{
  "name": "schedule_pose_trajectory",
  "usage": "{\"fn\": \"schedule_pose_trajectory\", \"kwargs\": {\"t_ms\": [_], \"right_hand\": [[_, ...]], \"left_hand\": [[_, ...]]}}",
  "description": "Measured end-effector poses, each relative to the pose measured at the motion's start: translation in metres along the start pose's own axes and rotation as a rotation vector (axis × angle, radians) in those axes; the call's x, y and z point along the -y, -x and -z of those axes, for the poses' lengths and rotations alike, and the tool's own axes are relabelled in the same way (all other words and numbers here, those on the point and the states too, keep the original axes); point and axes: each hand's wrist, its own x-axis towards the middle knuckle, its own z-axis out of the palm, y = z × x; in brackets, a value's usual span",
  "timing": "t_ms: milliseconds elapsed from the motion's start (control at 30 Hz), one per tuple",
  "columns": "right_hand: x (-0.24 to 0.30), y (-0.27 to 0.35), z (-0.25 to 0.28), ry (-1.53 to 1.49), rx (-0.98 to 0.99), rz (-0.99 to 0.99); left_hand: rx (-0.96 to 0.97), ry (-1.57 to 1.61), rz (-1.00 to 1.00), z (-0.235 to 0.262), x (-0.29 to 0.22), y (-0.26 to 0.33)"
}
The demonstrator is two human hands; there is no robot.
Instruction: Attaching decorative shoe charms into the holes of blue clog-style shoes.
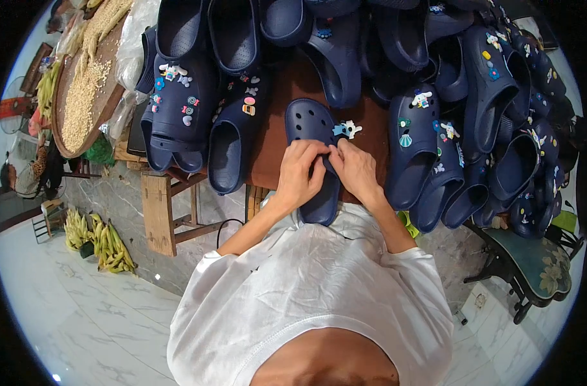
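A navy foam clog (319, 206) with round holes in its toe lies before me, toe pointing away and heel against my white shirt. Closed around its left side, my left hand (300, 170) has thumb and forefinger pressed together by the opening's rim. My right hand (356, 168) pinches at the same rim from the right, its fingertips touching the left ones. Whatever may be between the fingertips is hidden. Just beyond my right hand, small white and blue cartoon charms (348, 129) lie on the brown tabletop (274, 138).
Navy clogs with charms stand at left (178, 109) and in a big heap at right (493, 96). More clogs line the far side. A round tray of pale kernels (65, 103), a wooden stool (157, 215), bananas (110, 244) and a dark flowered stool (531, 264) surround the table.
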Motion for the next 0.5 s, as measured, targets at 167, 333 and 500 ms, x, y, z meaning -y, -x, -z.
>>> {"fn": "schedule_pose_trajectory", "kwargs": {"t_ms": [167, 333, 500], "right_hand": [[-0.017, -0.01, -0.003, 0.053, 0.022, 0.196], [-0.029, -0.012, -0.004, -0.168, 0.029, 0.241], [-0.052, 0.003, -0.023, -0.557, 0.134, -0.147]], "left_hand": [[-0.072, -0.071, -0.146, -0.008, 0.01, 0.015], [-0.064, -0.082, -0.159, -0.008, 0.008, 0.013], [0.037, -0.274, -0.125, -0.009, 0.016, 0.009]]}}
